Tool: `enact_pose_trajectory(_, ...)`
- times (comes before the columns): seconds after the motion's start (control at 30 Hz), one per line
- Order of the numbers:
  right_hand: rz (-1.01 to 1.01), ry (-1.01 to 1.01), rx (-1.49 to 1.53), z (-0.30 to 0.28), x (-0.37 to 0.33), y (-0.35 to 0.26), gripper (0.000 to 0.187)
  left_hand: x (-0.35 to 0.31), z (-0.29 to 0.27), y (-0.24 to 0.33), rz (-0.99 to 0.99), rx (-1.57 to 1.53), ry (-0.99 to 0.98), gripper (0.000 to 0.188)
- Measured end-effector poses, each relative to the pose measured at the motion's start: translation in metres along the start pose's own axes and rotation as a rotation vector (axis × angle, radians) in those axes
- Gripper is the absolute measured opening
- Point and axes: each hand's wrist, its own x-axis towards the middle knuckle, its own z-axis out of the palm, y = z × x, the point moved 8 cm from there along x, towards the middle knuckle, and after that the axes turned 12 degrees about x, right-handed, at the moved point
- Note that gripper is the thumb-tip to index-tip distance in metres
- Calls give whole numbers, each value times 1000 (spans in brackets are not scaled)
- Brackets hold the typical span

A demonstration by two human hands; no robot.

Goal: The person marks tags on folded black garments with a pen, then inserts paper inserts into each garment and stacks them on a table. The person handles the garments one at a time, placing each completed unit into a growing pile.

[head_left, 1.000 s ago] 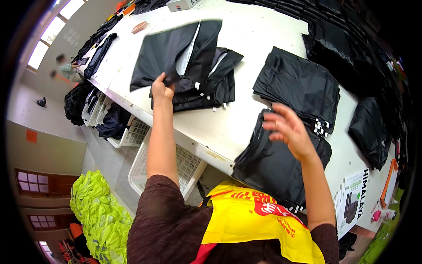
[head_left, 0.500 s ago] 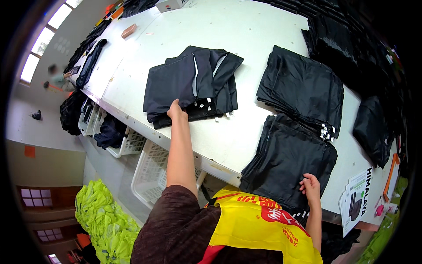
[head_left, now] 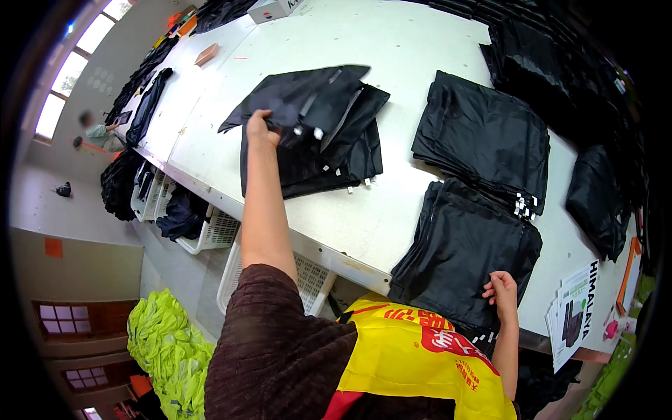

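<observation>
My left hand [head_left: 262, 129] is closed on the near edge of a folded black cloth piece [head_left: 287, 98] with a light zip strip and small white tags. This piece is lifted and tilted, its far side blurred, above a loose stack of similar black pieces [head_left: 315, 175] on the white table. My right hand [head_left: 501, 290] holds nothing that I can see; its fingers are loosely bent and apart. It hovers at or just over the right part of the near black stack [head_left: 458, 245]. Whether its fingertips touch the cloth I cannot tell.
Another black stack [head_left: 483, 136] with white tags lies just beyond. Printed sheets [head_left: 570, 315] lie at the right table edge, near a black bundle [head_left: 595, 203]. White baskets [head_left: 217, 231] stand below the white table [head_left: 350, 42]. A yellow-green fabric heap [head_left: 168, 357] is lower left. Another person [head_left: 98, 129] is far left.
My left hand has moved up and away, raising the top black piece from its stack and tilting it. The right hand has stayed nearly in place over the near stack.
</observation>
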Motion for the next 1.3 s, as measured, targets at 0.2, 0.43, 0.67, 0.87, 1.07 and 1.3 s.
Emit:
enact_pose_trajectory(0.2, 20, -8, 1, 5, -4, -7, 13, 9, -73, -81, -1, 803, 413, 34)
enact_pose_trajectory(0.43, -2, -11, 23, 4, -2, -6, 13, 17, -49, -118, -369, 130, 279, 28)
enact_pose_trajectory(0.67, -6, -20, 12, 2, -2, -5, 16, -17, 0, -28, 77, -223, -149, 20)
enact_pose_trajectory(0.87, 1, -87, 35, 3, -1, -6, 19, -21, -127, -90, -10, 26, 154, 42)
enact_pose_trajectory(1.07, -227, -241, 124, -12, -31, -28, 20, -99, -122, -91, 195, 502, 507, 60)
enact_pose_trajectory(1.3, -591, 579, -593, -279, -98, -22, 28, -380, 104, -239, 376, 1058, -612, 26)
